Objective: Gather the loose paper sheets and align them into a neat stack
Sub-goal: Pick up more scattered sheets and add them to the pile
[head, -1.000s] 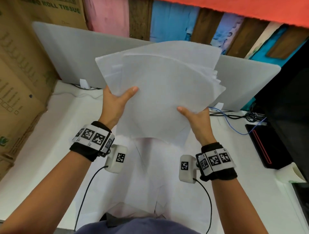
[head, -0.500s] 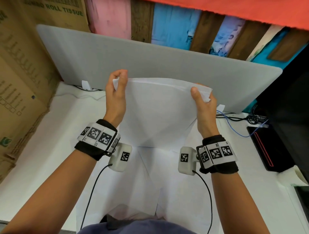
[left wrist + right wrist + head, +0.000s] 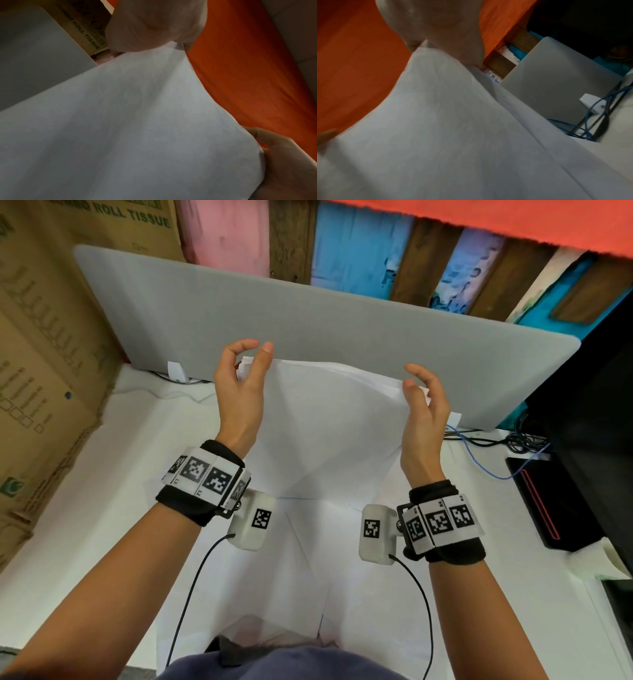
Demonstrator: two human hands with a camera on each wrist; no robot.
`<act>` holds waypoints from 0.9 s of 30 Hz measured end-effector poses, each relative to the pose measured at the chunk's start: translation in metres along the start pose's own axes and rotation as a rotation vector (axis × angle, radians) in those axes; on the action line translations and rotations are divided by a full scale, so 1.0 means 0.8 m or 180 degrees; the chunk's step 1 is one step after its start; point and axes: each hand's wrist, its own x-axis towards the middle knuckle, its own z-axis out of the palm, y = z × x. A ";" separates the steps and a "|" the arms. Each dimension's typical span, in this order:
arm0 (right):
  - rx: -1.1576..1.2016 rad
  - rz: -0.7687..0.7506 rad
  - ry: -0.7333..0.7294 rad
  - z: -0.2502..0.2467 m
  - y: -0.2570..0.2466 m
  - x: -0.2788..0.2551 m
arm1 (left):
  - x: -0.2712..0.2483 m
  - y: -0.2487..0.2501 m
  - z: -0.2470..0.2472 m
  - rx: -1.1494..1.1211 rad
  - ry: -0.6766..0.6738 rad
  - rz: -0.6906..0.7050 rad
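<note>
A stack of white paper sheets [image 3: 329, 433] stands upright, its lower edge down near the sheets on the table. My left hand [image 3: 252, 350] curls loosely round its top left corner, thumb and forefinger raised just above the edge. At the top right corner, my right hand [image 3: 416, 378] has its thumb on the front face and its fingers behind. In the left wrist view the stack [image 3: 137, 121] fills the frame below my left hand [image 3: 154, 27]. In the right wrist view the sheets [image 3: 453, 135] run down from my right hand [image 3: 440, 27].
More white sheets [image 3: 308, 577] lie flat on the white table [image 3: 85, 525] under my wrists. A grey divider panel [image 3: 342, 320] stands behind. A cardboard box [image 3: 41, 337] walls the left. Cables [image 3: 496, 440] and a black device [image 3: 541, 501] lie at right.
The fanned sheets I held from below have been turned upright and squared together. Both hands moved up to the top corners, and the fingers have now loosened.
</note>
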 end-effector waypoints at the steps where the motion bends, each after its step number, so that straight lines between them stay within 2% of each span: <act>1: 0.0022 0.0005 -0.0099 -0.005 0.004 0.001 | -0.001 0.000 -0.001 -0.0009 -0.0032 0.0030; 3: 0.0105 0.0100 -0.0420 -0.019 0.014 0.002 | -0.003 -0.002 -0.008 0.0046 -0.0223 0.0119; 5: 0.0133 0.0458 -0.0725 -0.030 0.031 -0.001 | -0.005 -0.015 -0.020 0.0075 -0.0539 0.0040; 8: -0.0325 0.0967 -0.1026 -0.028 0.061 -0.016 | -0.020 -0.051 -0.037 0.0282 -0.0801 -0.0535; 11: -0.0403 0.1161 -0.0826 -0.014 0.074 -0.028 | -0.034 -0.078 -0.046 0.0320 -0.0751 -0.0883; 14: -0.0293 0.1217 -0.0632 -0.013 0.076 -0.028 | -0.029 -0.077 -0.051 0.0306 -0.0756 -0.0898; 19: -0.0332 0.1237 -0.0730 -0.022 0.065 -0.025 | -0.024 -0.059 -0.054 0.0056 -0.0868 -0.0884; 23: -0.0302 0.1233 -0.0644 -0.027 0.072 -0.030 | -0.030 -0.071 -0.057 0.0065 -0.1161 -0.0998; 27: -0.0419 0.1380 -0.0709 -0.035 0.091 -0.037 | -0.039 -0.088 -0.049 0.0153 -0.1093 -0.1126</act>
